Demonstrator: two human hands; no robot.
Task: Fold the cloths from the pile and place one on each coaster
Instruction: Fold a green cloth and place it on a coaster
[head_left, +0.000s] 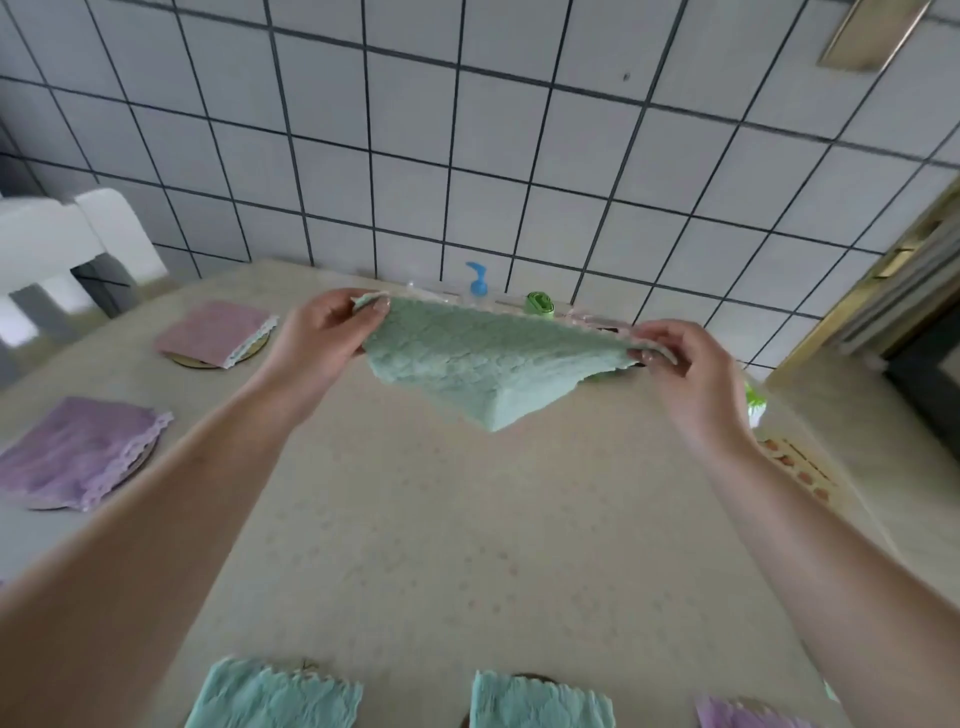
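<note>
A mint-green cloth (483, 364) hangs in the air above the middle of the table, stretched between both hands. My left hand (322, 332) pinches its left corner and my right hand (685, 364) pinches its right corner. A folded pink cloth (213, 332) lies on a round coaster (195, 361) at the far left. A folded purple cloth (78, 452) covers another coaster (137, 465) nearer on the left. Two folded green cloths (275, 696) (540, 704) lie at the near edge, the right one on a coaster. A purple cloth (743, 717) peeks in at bottom right.
The table (441, 545) has a pale patterned cover and stands against a tiled wall. A blue-topped pump bottle (477, 280) and a green roll (540, 303) stand at the back edge. A white chair (62, 249) is at the left.
</note>
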